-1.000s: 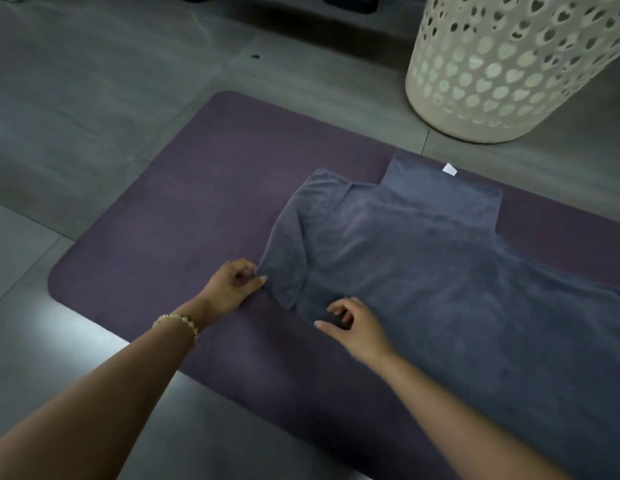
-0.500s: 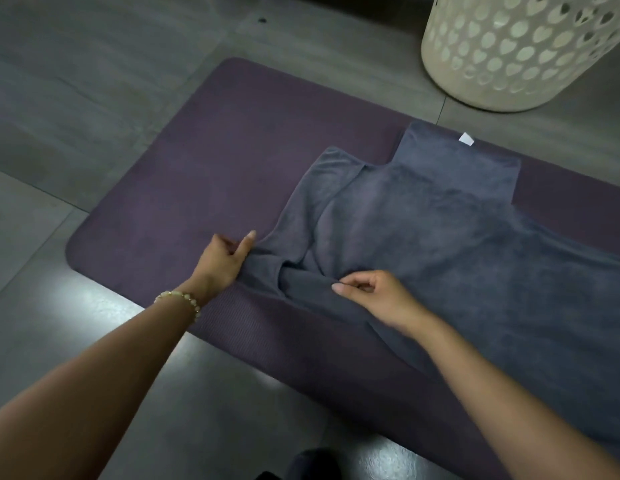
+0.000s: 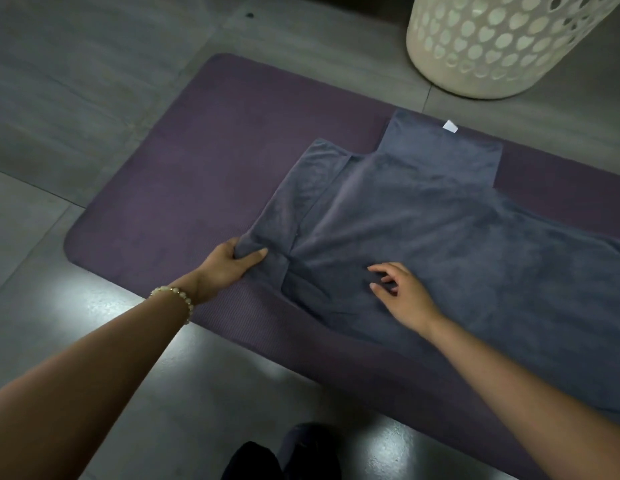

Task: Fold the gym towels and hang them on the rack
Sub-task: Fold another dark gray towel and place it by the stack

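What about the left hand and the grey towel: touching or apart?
Touching. The head view shows the left hand gripping a near corner of the grey towel, with cloth bunched between thumb and fingers.

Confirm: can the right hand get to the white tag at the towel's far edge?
Probably yes. The right hand lies open on the towel, and only flat cloth lies between it and the tag; the basket stands beyond the tag, clear of that path.

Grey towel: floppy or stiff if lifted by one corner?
Likely floppy: the towel creases where the left hand grips its corner. Fuzzy pile probably drags on the mat rather than sliding. Lifted there, its folds would likely fall open.
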`<state>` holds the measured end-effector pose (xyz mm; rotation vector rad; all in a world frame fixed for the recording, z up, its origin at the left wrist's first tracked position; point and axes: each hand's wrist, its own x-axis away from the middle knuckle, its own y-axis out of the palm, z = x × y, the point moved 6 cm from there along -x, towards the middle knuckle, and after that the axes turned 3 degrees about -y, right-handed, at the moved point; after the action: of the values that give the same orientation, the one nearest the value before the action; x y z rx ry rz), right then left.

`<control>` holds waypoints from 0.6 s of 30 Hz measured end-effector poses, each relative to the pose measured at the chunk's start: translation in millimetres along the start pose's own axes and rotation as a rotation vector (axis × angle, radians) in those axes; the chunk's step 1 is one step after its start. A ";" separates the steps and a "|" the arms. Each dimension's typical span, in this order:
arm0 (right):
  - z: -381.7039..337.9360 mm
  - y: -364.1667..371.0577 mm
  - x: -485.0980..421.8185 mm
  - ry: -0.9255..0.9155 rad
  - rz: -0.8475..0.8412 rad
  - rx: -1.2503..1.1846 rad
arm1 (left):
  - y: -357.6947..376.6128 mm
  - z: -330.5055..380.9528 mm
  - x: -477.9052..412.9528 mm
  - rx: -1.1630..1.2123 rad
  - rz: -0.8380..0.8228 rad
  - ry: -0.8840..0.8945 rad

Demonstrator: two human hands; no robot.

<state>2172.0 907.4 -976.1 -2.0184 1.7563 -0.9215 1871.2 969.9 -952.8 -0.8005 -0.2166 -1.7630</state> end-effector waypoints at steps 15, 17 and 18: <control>133.5 -212.8 97.5 0.310 -0.021 0.088 | 253.4 172.5 15.1 0.277 -0.358 0.104; 151.8 -232.8 116.7 0.335 0.040 0.058 | 300.2 195.3 21.9 0.302 -0.414 0.117; 163.1 -241.8 129.1 0.355 0.086 0.040 | 324.2 205.5 27.5 0.305 -0.445 0.121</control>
<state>2467.1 802.6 -915.3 -1.8234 1.9650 -1.3403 2243.7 941.3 -860.6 -0.4425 -0.6036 -2.1180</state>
